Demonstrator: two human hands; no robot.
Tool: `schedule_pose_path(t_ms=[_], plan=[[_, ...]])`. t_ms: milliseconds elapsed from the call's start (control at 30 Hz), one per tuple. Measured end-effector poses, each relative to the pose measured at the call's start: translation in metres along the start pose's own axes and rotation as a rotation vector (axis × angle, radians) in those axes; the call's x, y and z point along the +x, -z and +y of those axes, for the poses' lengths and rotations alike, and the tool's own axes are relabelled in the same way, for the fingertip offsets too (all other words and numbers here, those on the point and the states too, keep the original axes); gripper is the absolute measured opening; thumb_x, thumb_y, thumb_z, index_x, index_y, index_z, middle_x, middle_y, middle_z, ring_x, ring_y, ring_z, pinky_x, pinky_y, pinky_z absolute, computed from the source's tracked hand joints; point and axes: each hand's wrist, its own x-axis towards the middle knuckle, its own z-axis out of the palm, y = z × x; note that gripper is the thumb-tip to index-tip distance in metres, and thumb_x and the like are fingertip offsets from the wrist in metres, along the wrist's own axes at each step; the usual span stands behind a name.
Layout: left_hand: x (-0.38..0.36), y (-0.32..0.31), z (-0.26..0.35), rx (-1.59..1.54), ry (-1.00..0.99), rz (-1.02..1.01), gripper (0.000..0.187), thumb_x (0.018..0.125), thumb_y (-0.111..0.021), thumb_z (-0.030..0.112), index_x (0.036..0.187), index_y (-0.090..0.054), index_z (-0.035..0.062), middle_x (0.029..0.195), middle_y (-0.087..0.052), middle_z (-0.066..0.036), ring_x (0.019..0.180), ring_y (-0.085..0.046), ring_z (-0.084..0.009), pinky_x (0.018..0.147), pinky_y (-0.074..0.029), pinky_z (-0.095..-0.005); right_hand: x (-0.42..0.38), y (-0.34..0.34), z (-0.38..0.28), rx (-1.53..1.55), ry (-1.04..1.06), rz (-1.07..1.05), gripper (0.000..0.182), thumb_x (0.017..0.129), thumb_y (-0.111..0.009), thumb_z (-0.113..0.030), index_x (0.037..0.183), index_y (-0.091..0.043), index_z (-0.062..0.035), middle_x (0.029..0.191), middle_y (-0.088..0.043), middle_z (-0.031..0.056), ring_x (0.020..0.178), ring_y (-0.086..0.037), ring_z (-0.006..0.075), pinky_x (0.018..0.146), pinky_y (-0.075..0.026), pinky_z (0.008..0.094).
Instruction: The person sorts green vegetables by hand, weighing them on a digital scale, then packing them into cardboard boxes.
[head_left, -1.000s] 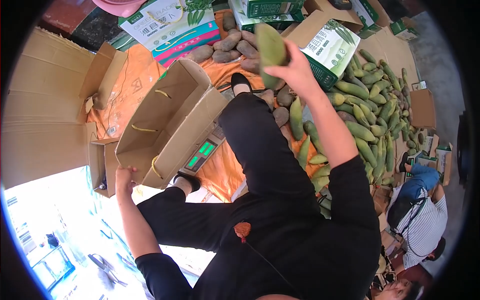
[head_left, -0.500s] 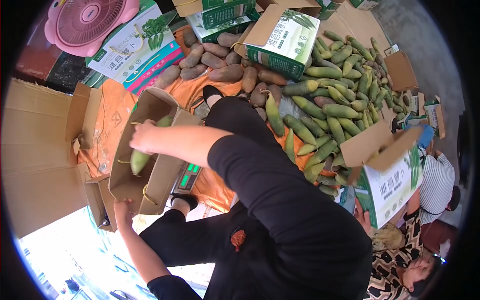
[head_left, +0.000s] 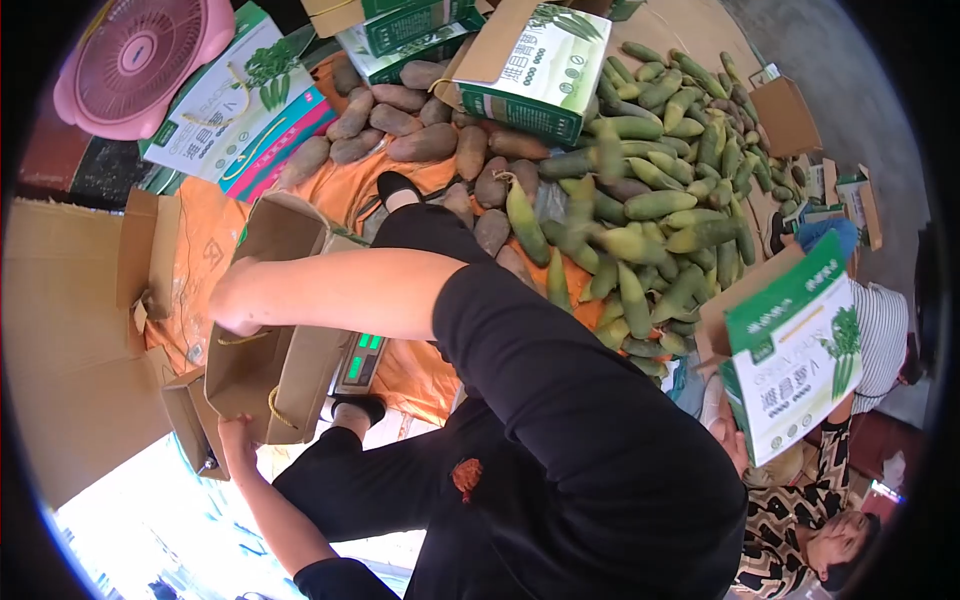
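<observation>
An open brown carton (head_left: 305, 385) with yellow cord handles stands tilted beside a scale with green lit digits (head_left: 362, 358). My left hand (head_left: 237, 440) grips the carton's lower edge. My right hand (head_left: 235, 298) reaches over the carton's far side and down inside; its fingers are blurred and mostly hidden, and no radish shows in it. Right of my legs lies a large heap of green radishes (head_left: 660, 205). Brown-red tubers (head_left: 422, 143) lie above my foot.
A pink fan (head_left: 140, 65) and a printed green-white box (head_left: 225, 110) stand at the upper left. Another printed box (head_left: 535, 75) sits by the heap. At the right, a co-worker's hand (head_left: 732, 440) holds a printed carton (head_left: 795, 365). A person in a striped shirt (head_left: 880, 345) is behind.
The green radish that was in my right hand is out of sight, and that hand has moved left and down over the carton. The co-worker's carton has turned, showing more of its printed faces.
</observation>
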Motion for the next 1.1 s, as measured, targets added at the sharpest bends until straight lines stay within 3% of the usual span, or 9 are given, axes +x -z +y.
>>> schedule_pose_path(t_ms=[267,367,500,533,700,833,933,1000,1100], plan=[[-0.007,-0.001,0.004,-0.027,0.022,-0.007,0.022,0.086,-0.046,0.004,0.108,-0.049,0.0049,0.081,-0.056,-0.005,0.070,-0.056,-0.0185,0.057,-0.051,-0.0365,-0.136,0.033,0.059,0.666,0.222,0.617,0.033,0.079,-0.062,-0.020,0.110,-0.062,-0.0083,0.097,-0.066,0.0129,0.091,-0.064,0.0250,0.077,-0.050,0.0375],[-0.007,-0.003,0.002,-0.012,0.004,0.004,0.021,0.085,-0.044,0.002,0.105,-0.050,0.0028,0.080,-0.055,-0.005,0.069,-0.056,-0.0181,0.057,-0.051,-0.0369,-0.177,-0.009,0.122,0.853,-0.028,0.854,0.028,0.083,-0.063,-0.016,0.109,-0.061,-0.0064,0.094,-0.067,0.0084,0.088,-0.063,0.0146,0.078,-0.050,0.0284],[0.004,0.003,-0.009,-0.027,-0.023,-0.028,0.019,0.084,-0.042,0.000,0.102,-0.049,0.0008,0.077,-0.055,-0.005,0.065,-0.056,-0.0181,0.054,-0.053,-0.0372,-0.244,-0.107,0.211,0.623,-0.603,0.781,0.026,0.082,-0.060,-0.011,0.107,-0.062,-0.0047,0.098,-0.067,0.0106,0.089,-0.064,0.0198,0.078,-0.050,0.0312],[0.003,0.003,-0.009,-0.027,-0.014,-0.023,0.019,0.084,-0.042,0.000,0.102,-0.049,0.0008,0.077,-0.055,-0.005,0.065,-0.056,-0.0181,0.054,-0.053,-0.0372,-0.260,-0.142,0.230,0.547,-0.710,0.828,0.024,0.077,-0.064,-0.018,0.099,-0.064,-0.0072,0.092,-0.066,0.0142,0.086,-0.064,0.0291,0.075,-0.049,0.0371],[-0.002,0.003,-0.001,-0.008,0.043,-0.008,0.014,0.087,-0.044,0.004,0.100,-0.050,0.0027,0.080,-0.055,-0.004,0.070,-0.055,-0.0181,0.059,-0.050,-0.0368,-0.329,-0.289,0.285,0.775,-1.236,0.732,0.024,0.076,-0.066,-0.022,0.094,-0.067,-0.0053,0.093,-0.067,0.0144,0.091,-0.064,0.0303,0.080,-0.049,0.0376],[-0.009,-0.002,0.008,-0.028,0.039,-0.003,0.013,0.089,-0.044,0.005,0.101,-0.049,0.0036,0.078,-0.055,-0.004,0.070,-0.057,-0.0187,0.056,-0.050,-0.0369,-0.341,-0.340,0.289,0.901,-1.373,0.691,0.025,0.075,-0.067,-0.022,0.093,-0.066,-0.0050,0.093,-0.067,0.0150,0.092,-0.063,0.0312,0.081,-0.049,0.0383],[-0.004,0.001,0.001,-0.044,0.043,-0.001,0.014,0.090,-0.043,0.005,0.103,-0.049,0.0043,0.078,-0.055,-0.004,0.071,-0.057,-0.0186,0.055,-0.050,-0.0370,-0.335,-0.352,0.289,0.894,-1.574,0.804,0.030,0.075,-0.070,-0.011,0.101,-0.060,-0.0011,0.083,-0.066,0.0116,0.075,-0.065,0.0222,0.069,-0.051,0.0336],[-0.004,0.001,-0.001,-0.057,0.045,0.003,0.014,0.091,-0.043,0.006,0.104,-0.048,0.0044,0.078,-0.055,-0.004,0.071,-0.057,-0.0184,0.055,-0.050,-0.0373,-0.330,-0.333,0.271,0.534,-1.597,0.752,0.038,0.075,-0.070,-0.011,0.109,-0.055,-0.0022,0.096,-0.064,0.0155,0.087,-0.063,0.0296,0.077,-0.049,0.0383],[-0.004,0.002,0.000,-0.055,0.058,0.008,0.015,0.091,-0.043,0.005,0.105,-0.048,0.0043,0.079,-0.055,-0.004,0.071,-0.056,-0.0182,0.056,-0.050,-0.0377,-0.324,-0.332,0.278,0.689,-1.626,0.850,0.042,0.076,-0.065,-0.012,0.116,-0.051,-0.0098,0.120,-0.052,0.0161,0.109,-0.052,0.0360,0.090,-0.044,0.0422]])
